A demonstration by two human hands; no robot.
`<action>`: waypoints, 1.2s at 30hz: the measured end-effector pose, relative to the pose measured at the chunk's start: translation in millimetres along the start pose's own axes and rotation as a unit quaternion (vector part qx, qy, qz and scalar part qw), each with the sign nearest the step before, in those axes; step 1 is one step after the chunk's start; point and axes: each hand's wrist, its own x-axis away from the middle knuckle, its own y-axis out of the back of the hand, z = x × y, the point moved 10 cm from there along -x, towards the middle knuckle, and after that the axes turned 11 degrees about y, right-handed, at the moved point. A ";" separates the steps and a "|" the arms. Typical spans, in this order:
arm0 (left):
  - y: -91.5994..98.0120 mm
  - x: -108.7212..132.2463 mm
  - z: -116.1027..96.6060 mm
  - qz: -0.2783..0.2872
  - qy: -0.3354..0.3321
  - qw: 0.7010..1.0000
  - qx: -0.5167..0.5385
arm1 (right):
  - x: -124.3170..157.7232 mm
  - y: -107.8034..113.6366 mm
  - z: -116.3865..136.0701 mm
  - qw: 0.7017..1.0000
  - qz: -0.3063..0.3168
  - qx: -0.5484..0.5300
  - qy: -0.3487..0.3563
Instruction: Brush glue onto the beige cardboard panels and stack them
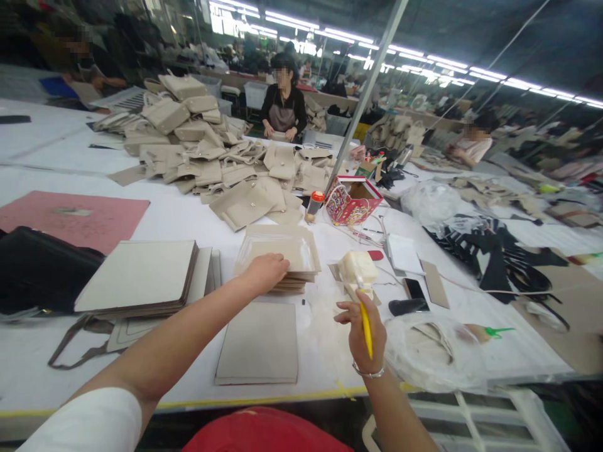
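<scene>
My left hand (267, 272) reaches over the near edge of a stack of beige panels (293, 238), fingers close together and bent at the top panel; the thumb side is hard to see. The top panel has a shiny, wet-looking band along its borders. In my right hand (366, 326) is a brush (365, 325) with a yellow handle, its far end at a pale, crusted glue container (358, 269). One flat beige bag piece (258, 342) lies in front of me, between my arms. A taller stack of beige bag pieces (141, 273) sits left of my left forearm.
A big heap of beige bag parts (188, 138) covers the back of the table. An orange-capped bottle (315, 206) and red patterned box (353, 199) stand by a slanted metal pole (362, 94). A phone (414, 289) and plastic bag (433, 351) lie right. A co-worker (284, 103) works opposite.
</scene>
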 end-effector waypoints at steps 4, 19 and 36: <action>83.2 55.8 31.8 -0.241 0.109 0.949 0.173 | 7.1 -30.9 -3.2 0.996 -0.003 -0.077 -0.053; -99.8 210.5 60.9 -0.051 0.368 0.520 0.769 | 85.6 -87.1 -38.1 0.989 0.091 -0.046 -0.110; -217.0 246.1 150.8 0.030 0.481 0.785 0.390 | 147.5 -148.3 -132.4 0.957 0.239 0.101 -0.130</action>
